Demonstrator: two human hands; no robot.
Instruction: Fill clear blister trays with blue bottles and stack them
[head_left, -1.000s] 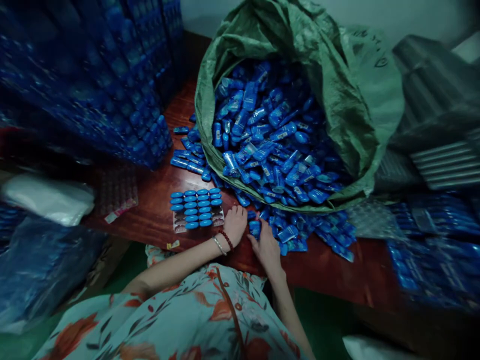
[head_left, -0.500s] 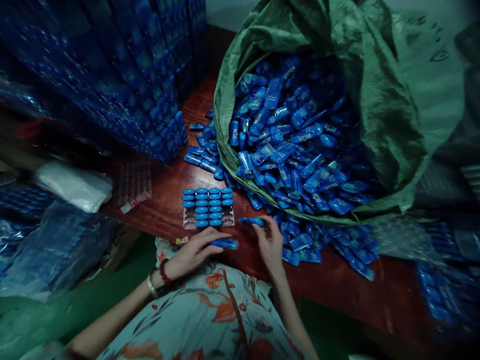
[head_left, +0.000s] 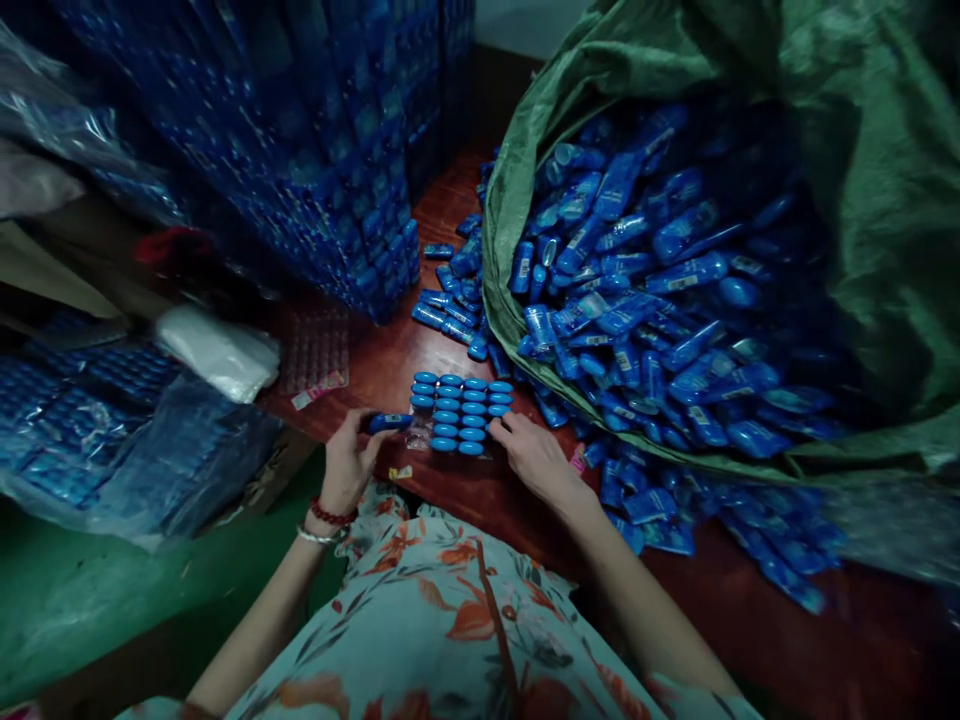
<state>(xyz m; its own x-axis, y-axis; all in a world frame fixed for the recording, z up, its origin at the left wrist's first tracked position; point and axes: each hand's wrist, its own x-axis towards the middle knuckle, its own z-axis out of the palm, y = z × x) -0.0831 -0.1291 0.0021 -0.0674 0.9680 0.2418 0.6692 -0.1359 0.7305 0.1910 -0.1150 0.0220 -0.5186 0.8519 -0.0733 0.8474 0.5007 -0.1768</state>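
My left hand (head_left: 351,452) is closed round a small blue bottle-like pack (head_left: 390,422), which lies sideways just left of a clear plastic tray (head_left: 417,438). Upright blue packs (head_left: 448,405) fill much of the tray, their rounded ends showing in rows. At the tray's right edge, my right hand (head_left: 534,456) has its fingertips bent together against the nearer rows. Whatever sits between those fingertips is hidden from me.
A big green woven sack (head_left: 504,240) spills loose blue packs (head_left: 645,300) onto the red-brown table (head_left: 367,375). Tall stacks of blue packs (head_left: 337,190) rise behind. An empty clear tray (head_left: 315,348) and a white plastic bundle (head_left: 217,352) lie to the left.
My left hand has moved left and up with its blue pack, off the tray's front. My right hand, which held a blue pack, has come to the tray's right side. The view has shifted.
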